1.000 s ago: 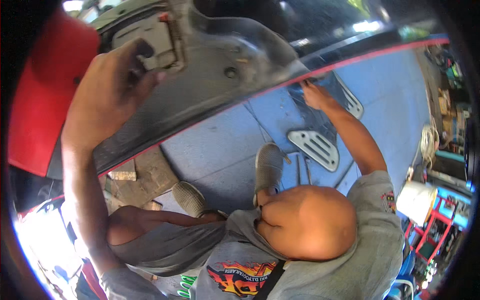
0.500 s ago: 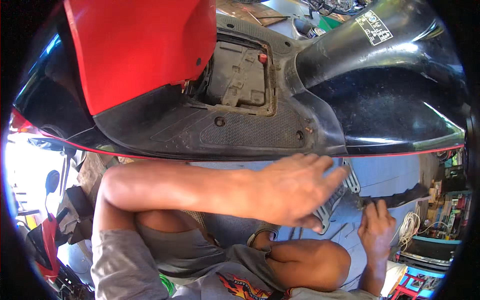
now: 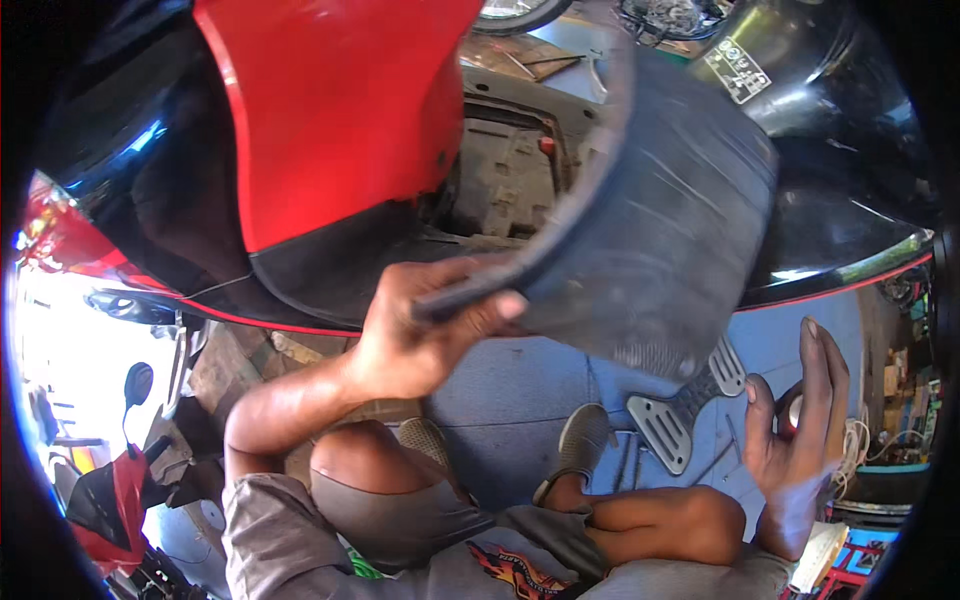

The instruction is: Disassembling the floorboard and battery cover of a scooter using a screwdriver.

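Note:
My left hand (image 3: 405, 335) grips the lower left edge of a black curved plastic panel (image 3: 665, 210), its thumb on the near side. The panel is held up, tilted and slightly blurred, in front of a scooter's floorboard (image 3: 320, 260). It hides part of that floorboard and of the black bodywork. Away from the panel, my right hand (image 3: 800, 430) is raised at the right, fingers spread and holding nothing. Beyond the left hand lies an open compartment (image 3: 495, 175) in the floorboard, with a small red piece (image 3: 546, 146) inside.
A red body panel (image 3: 345, 110) rises at the upper left. On the blue floor (image 3: 510, 390) lies a black piece with slotted silver plates (image 3: 665, 435), near my sandal (image 3: 583, 440). Coiled pale cord (image 3: 855, 450) is at the right; another red vehicle (image 3: 105, 510) stands at the lower left.
My left hand has moved left and now holds the black panel up. My right hand has risen with its fingers spread. The view has shifted, placing the scooter slightly farther right.

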Motion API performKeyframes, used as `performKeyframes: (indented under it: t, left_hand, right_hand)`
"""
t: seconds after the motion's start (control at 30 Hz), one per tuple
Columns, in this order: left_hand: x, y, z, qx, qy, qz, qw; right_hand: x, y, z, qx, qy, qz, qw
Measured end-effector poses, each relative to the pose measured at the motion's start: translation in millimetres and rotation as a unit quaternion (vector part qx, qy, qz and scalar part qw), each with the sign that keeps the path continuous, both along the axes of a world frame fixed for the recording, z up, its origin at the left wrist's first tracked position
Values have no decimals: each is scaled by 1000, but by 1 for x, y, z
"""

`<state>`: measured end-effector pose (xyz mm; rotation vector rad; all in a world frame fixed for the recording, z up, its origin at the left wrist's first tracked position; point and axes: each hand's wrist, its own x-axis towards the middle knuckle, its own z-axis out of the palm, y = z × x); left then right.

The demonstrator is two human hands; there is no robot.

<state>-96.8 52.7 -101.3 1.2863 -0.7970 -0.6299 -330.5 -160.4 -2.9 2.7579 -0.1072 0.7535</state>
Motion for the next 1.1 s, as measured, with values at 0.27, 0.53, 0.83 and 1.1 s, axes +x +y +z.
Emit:
performKeyframes:
  t: [0.27,0.53,0.83,1.1]
  left_hand:
    - [22,-23,-34,-82,255,66,961]
    - [44,-37,-32,-49,320,78,943]
    - [13,-24,-9,60,126,215,967]
    - [26,-17,-15,274,-356,357,819]
  right_hand:
    - [63,-17,-69,433,-20,-14,901]
    - [132,-23,-78,660,-96,11,745]
    - [147,-42,-115,635,-136,-4,760]
    - [144,-31,-130,660,-180,77,725]
